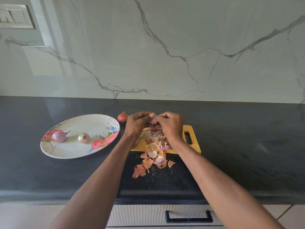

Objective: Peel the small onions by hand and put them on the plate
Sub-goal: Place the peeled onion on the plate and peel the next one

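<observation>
Both hands meet above the far end of a wooden cutting board [193, 129] on the dark worktop [247, 138]. The left hand [137, 123] has its fingers curled round a small onion [153, 120], of which only a pale pink part shows between the two hands. The right hand [170, 123] pinches at the same onion from the right side, its fingers bent in toward it.

Below the hands a pile of onion skins [156, 146] covers the middle of the board and spills over its near edge onto the worktop, with a few loose flakes lying nearer still.

An unpeeled onion [122, 116] with reddish skin sits on the worktop just left of the left hand, beside the far right rim of the plate.

The oval plate [92, 119], white with a rose pattern, lies to the left of the board. Two peeled onions rest on it, apart from each other: a purple one [59, 136] toward the left with its stem tip pointing right, and a paler one [84, 138] near the middle.

A drawer with a black handle [189, 217] shows below the worktop edge.
</observation>
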